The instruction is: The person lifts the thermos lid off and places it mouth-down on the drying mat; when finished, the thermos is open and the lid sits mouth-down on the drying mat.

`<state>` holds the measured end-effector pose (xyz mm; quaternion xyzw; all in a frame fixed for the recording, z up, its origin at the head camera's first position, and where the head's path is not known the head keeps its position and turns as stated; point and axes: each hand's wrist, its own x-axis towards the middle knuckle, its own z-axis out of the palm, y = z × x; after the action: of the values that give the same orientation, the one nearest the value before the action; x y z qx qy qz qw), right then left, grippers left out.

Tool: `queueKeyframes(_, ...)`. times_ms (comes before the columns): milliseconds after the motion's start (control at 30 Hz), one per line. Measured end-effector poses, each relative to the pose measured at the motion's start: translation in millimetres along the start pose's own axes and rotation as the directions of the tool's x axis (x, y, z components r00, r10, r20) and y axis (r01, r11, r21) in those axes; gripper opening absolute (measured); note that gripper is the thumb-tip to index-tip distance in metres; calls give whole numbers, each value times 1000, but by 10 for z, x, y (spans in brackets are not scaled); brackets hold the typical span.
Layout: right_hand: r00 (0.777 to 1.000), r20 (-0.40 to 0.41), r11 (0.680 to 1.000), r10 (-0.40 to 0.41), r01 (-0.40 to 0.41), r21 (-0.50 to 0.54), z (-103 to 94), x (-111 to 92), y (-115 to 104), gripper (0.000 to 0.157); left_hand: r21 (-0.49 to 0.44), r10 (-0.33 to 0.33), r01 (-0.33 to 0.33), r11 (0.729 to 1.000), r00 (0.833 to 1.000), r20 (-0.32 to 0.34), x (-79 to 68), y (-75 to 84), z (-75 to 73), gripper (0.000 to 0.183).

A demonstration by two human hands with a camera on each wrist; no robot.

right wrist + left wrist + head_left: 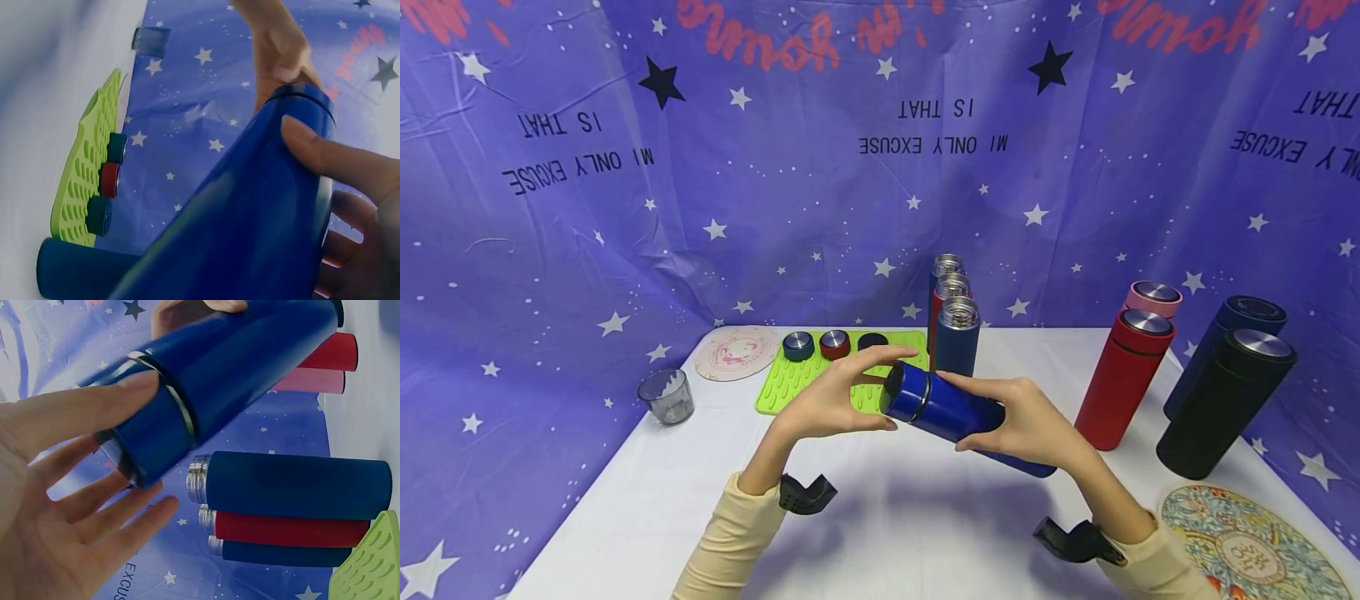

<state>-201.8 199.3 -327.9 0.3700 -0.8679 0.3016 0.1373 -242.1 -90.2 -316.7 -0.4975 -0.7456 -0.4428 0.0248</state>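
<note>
A shiny blue thermos bottle (951, 410) is held tilted above the table, its capped end toward the left. My right hand (1033, 421) grips its body, thumb on one side and fingers on the other. Around the blue cap (910, 392) my left hand (827, 402) is spread, with straight fingers. In the left wrist view the thumb (140, 384) overlaps the cap; whether it touches cannot be told. Part of the bottle's body is hidden behind the right hand.
Behind stand several lidless bottles, a blue one (957, 346) foremost. Loose lids, including a red lid (835, 344), sit on a green mat (767, 406). A glass (668, 398) is left. Right are a red bottle (1122, 383), a black bottle (1225, 408) and a patterned round mat (1285, 533).
</note>
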Motion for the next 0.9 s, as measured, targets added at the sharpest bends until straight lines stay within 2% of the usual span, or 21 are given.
queueKeyframes(100,999,33,997,23,-26,78,-24,3,28,82,-6,40,-40,999,999,10,5,6,9,76)
queueKeyframes(167,998,46,994,32,-36,106,-35,1,38,82,-5,60,-60,998,998,12,15,98,5,69)
queueKeyframes(200,998,49,993,32,-38,110,-39,0,42,81,-8,66,-66,998,998,12,17,140,4,66)
queueKeyframes(333,998,42,996,36,-40,84,-43,-4,33,81,-2,72,-72,997,997,10,22,148,8,61)
queueKeyframes(433,1000,12,999,25,-25,30,-27,-3,22,82,-4,31,-32,999,999,-22,10,18,24,65)
queueKeyframes(533,999,-37,999,-13,11,-52,-12,-1,15,85,-11,-36,36,999,996,-85,0,7,24,67)
queueKeyframes(633,996,-78,991,-46,35,-132,-11,-2,17,87,-11,-95,95,995,985,-144,-7,-2,24,67)
queueKeyframes(733,994,-99,984,-56,38,-174,-27,-6,30,87,-10,-117,117,993,978,-174,-9,2,19,67)
queueKeyframes(900,994,-105,986,-33,15,-168,-55,-8,52,87,-21,-133,131,991,971,-199,-14,26,-9,68)
